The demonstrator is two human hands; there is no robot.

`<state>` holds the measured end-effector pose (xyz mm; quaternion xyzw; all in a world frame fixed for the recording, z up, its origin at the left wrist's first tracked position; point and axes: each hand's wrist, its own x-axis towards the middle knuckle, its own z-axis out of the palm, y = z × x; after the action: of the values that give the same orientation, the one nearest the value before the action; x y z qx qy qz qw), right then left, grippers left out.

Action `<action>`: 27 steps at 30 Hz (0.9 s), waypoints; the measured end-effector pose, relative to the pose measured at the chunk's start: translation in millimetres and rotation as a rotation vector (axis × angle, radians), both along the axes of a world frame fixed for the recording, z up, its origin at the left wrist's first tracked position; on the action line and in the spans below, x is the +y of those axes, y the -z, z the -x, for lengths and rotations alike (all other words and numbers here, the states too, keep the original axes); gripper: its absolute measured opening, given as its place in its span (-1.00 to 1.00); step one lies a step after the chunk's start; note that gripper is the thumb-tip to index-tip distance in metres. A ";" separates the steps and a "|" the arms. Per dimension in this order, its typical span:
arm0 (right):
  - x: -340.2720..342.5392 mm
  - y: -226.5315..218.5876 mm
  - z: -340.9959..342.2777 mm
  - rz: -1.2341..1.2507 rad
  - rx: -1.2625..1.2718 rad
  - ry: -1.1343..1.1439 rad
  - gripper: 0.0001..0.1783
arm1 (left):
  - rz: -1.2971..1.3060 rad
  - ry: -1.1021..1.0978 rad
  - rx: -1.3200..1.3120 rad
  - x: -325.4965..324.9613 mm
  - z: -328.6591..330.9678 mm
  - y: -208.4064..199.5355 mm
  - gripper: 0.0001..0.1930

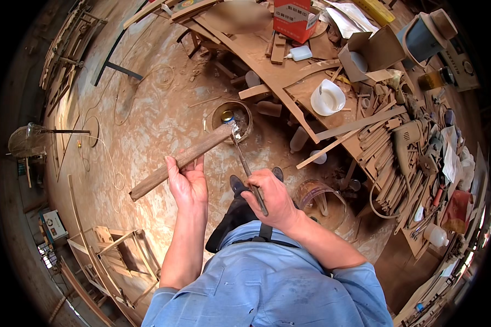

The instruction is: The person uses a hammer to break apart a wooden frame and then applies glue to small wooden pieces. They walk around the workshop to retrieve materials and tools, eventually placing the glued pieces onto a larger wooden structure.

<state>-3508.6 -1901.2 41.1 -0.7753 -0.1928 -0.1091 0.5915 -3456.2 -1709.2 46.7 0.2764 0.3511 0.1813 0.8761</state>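
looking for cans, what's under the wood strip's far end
A round tub with a gold-topped can inside. The wood strip hides part of the tub; anything there can't be seen.

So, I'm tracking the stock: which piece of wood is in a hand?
The long grey-brown bar in the left hand; the thin strips on the bench lie piled, untouched.

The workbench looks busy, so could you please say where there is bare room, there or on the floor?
Most room: the floor left of the round tub, beyond the wood piece in the left hand. On the workbench, only a narrow strip left of the wood blocks looks bare. Its right side is crowded: piled strips, a power tool.
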 end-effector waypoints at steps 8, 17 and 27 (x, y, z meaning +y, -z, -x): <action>-9.3 6.9 9.1 -0.469 0.422 0.079 -0.77 | 0.026 -0.051 0.068 17.6 -10.0 -0.3 -0.71; -7.1 -5.8 -7.7 -0.791 0.614 0.108 -0.77 | 0.002 0.018 -0.009 15.4 -8.4 1.5 -0.75; -25.2 10.3 -5.8 -0.883 0.635 0.186 -0.79 | 0.038 0.180 -0.113 27.1 -4.1 1.5 -0.75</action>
<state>-3502.8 -1926.4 30.9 -0.4620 0.1287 0.0077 0.8775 -3452.1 -1682.1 45.2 0.2793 0.2781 0.1102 0.9124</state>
